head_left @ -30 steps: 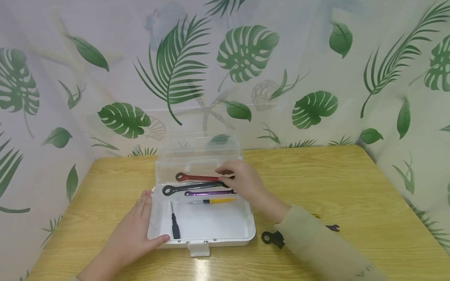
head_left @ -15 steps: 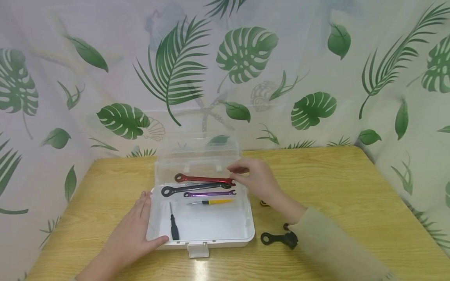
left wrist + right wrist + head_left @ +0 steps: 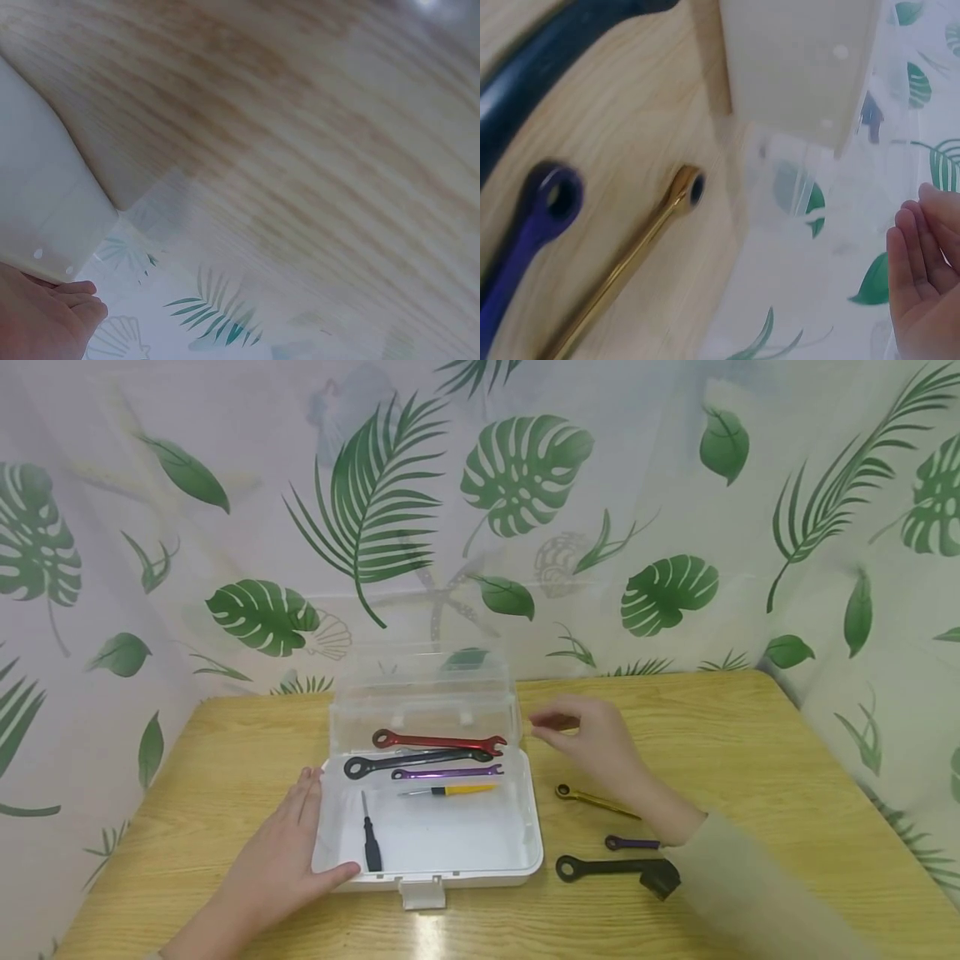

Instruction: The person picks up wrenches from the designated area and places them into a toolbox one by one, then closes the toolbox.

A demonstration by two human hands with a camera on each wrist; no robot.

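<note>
My left hand (image 3: 281,852) rests against the left wall of a white plastic toolbox (image 3: 442,843), fingers straight along the side and thumb over the front rim. Inside lie a red ratchet wrench (image 3: 442,742) at the back, a black one (image 3: 416,762), a small purple one (image 3: 450,772), a yellow-handled screwdriver (image 3: 468,790) and a black screwdriver (image 3: 372,847). My right hand (image 3: 588,739) hovers just right of the box, fingers loosely bent, holding nothing. Below its forearm, a gold wrench (image 3: 594,799), another purple wrench (image 3: 630,843) and a larger black wrench (image 3: 603,867) lie on the table.
The clear lid (image 3: 420,693) stands raised behind the box, near the leaf-patterned backdrop (image 3: 660,493). A white latch (image 3: 423,893) hangs from the box's front. The sleeve partly covers the wrenches on the wooden table (image 3: 787,802).
My right hand has let go of the wrenches in the box and moved right, out past its edge. More of the wrenches on the table now shows. My left hand has stayed put.
</note>
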